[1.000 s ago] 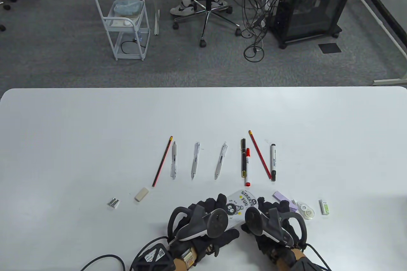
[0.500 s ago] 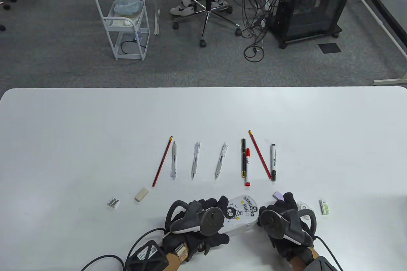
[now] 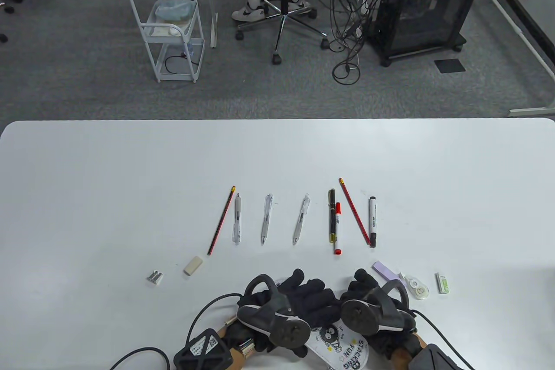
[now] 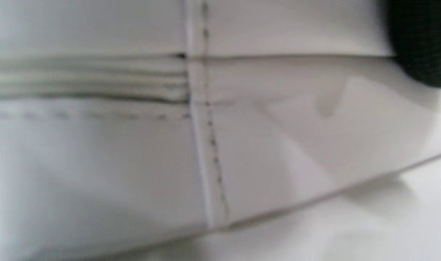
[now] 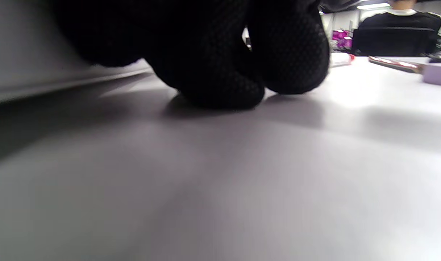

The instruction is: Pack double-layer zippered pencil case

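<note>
The white pencil case [image 3: 342, 344] with a black cartoon print lies at the table's near edge, print upside down to me. My left hand [image 3: 303, 292] holds its left part. The left wrist view is filled by the case's white side [image 4: 133, 163] with stitching and a zipper line, and a gloved fingertip [image 4: 423, 43] shows at the top right. My right hand [image 3: 366, 287] holds the case's right part. In the right wrist view its curled fingers [image 5: 220, 54] rest on the table beside the case wall [image 5: 24, 47]. Most of the case is hidden under the trackers.
Beyond the hands lie a row of pens [image 3: 266, 218], two red pencils [image 3: 221, 220], a red marker [image 3: 337, 227] and a black marker [image 3: 372, 221]. An eraser [image 3: 193, 265] and sharpener [image 3: 155, 277] lie left; purple notes [image 3: 388, 272], correction tape [image 3: 417, 286] and a green item [image 3: 442, 282] lie right.
The case has been turned over and drawn toward the near edge, so its print now faces me upside down. Both hands have closed in over it, and the right hand came back from the case's right end.
</note>
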`<state>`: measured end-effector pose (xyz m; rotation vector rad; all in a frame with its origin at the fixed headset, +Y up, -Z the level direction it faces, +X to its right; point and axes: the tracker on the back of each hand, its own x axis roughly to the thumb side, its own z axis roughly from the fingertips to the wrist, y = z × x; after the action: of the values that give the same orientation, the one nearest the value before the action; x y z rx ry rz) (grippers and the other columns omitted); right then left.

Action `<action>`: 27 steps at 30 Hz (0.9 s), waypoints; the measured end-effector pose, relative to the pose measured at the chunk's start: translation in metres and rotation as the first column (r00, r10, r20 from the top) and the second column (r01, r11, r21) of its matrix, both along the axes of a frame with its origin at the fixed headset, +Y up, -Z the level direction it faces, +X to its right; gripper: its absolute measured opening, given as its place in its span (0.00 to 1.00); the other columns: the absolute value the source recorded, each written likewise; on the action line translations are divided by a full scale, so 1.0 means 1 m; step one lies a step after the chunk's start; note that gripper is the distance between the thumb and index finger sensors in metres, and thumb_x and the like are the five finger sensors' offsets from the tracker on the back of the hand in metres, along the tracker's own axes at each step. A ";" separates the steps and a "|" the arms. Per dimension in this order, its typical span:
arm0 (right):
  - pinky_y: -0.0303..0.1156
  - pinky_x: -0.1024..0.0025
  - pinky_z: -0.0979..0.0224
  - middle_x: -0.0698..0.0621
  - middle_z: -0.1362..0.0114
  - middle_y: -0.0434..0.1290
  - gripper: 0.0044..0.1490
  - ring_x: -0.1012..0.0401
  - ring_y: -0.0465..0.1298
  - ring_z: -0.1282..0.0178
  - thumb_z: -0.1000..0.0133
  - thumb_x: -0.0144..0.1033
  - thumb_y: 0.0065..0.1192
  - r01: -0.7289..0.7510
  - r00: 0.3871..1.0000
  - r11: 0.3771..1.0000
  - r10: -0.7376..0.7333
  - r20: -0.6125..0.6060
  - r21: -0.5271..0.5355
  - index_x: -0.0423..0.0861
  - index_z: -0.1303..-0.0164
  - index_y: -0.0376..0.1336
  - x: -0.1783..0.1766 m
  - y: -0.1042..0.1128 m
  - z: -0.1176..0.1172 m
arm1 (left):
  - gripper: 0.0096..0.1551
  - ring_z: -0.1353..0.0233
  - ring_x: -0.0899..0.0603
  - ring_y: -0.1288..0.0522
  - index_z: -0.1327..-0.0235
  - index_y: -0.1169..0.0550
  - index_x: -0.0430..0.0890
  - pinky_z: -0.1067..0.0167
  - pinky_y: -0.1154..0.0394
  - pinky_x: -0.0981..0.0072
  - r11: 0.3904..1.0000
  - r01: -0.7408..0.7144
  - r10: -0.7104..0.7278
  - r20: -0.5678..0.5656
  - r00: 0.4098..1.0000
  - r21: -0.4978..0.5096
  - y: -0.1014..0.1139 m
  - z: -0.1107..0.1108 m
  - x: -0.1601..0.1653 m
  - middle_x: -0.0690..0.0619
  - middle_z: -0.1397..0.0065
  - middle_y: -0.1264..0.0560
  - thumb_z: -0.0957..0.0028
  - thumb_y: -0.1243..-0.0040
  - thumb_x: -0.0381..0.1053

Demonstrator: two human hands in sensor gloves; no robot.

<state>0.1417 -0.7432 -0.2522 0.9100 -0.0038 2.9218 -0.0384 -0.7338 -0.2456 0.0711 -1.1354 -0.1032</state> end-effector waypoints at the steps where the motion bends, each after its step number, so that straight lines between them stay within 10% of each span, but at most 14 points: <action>1: 0.58 0.46 0.25 0.54 0.56 0.86 0.29 0.52 0.80 0.43 0.60 0.49 0.69 -0.017 1.000 1.000 0.017 0.000 0.003 0.50 0.50 0.77 0.000 0.001 0.001 | 0.64 0.16 0.33 0.38 0.25 0.45 0.58 0.25 0.45 0.32 0.999 0.027 -0.025 -0.036 0.999 0.047 0.002 0.001 -0.002 0.48 0.15 0.42 0.76 0.34 0.78; 4: 0.57 0.45 0.24 0.55 0.52 0.85 0.30 0.52 0.79 0.39 0.57 0.48 0.67 -0.134 0.991 0.991 0.134 -0.003 0.025 0.51 0.46 0.75 -0.002 0.005 0.009 | 0.72 0.18 0.36 0.37 0.26 0.63 0.55 0.26 0.40 0.35 0.955 0.190 -0.095 -0.374 0.923 0.227 0.022 -0.001 -0.018 0.49 0.15 0.48 0.72 0.42 0.83; 7: 0.58 0.46 0.24 0.55 0.50 0.86 0.30 0.52 0.80 0.38 0.57 0.48 0.66 -0.136 0.990 0.990 0.137 -0.026 0.041 0.51 0.47 0.75 -0.006 0.009 0.014 | 0.52 0.30 0.40 0.22 0.24 0.46 0.48 0.33 0.29 0.43 0.996 -0.016 0.065 -0.588 0.806 0.088 0.040 -0.013 -0.042 0.48 0.24 0.30 0.54 0.43 0.72; 12: 0.61 0.49 0.26 0.53 0.54 0.87 0.30 0.52 0.81 0.43 0.55 0.49 0.66 -0.002 0.995 0.996 -0.007 -0.095 -0.094 0.45 0.50 0.76 -0.027 0.008 0.025 | 0.51 0.39 0.35 0.16 0.26 0.39 0.44 0.41 0.23 0.44 0.884 -0.334 0.110 -0.549 0.828 -0.327 0.024 -0.017 -0.036 0.37 0.32 0.23 0.53 0.53 0.77; 20: 0.66 0.48 0.31 0.53 0.61 0.84 0.30 0.50 0.79 0.53 0.56 0.49 0.65 0.073 0.996 0.983 -0.082 -0.042 -0.169 0.43 0.52 0.75 -0.057 -0.004 0.033 | 0.55 0.20 0.27 0.45 0.22 0.59 0.48 0.27 0.45 0.34 0.909 -0.177 -0.058 -0.535 0.843 -0.378 -0.009 -0.007 -0.004 0.32 0.18 0.60 0.60 0.83 0.78; 27: 0.63 0.48 0.29 0.54 0.57 0.85 0.29 0.51 0.80 0.48 0.55 0.49 0.64 -0.023 0.999 0.998 0.025 0.024 -0.063 0.45 0.51 0.76 -0.042 0.001 0.027 | 0.59 0.19 0.30 0.44 0.24 0.64 0.50 0.26 0.44 0.37 0.940 -0.150 -0.027 -0.506 0.862 -0.307 -0.013 -0.006 -0.005 0.35 0.17 0.59 0.61 0.78 0.84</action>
<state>0.0993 -0.7418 -0.2255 0.8711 0.0979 2.9366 -0.0429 -0.7473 -0.2521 -0.2173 -0.6081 0.1299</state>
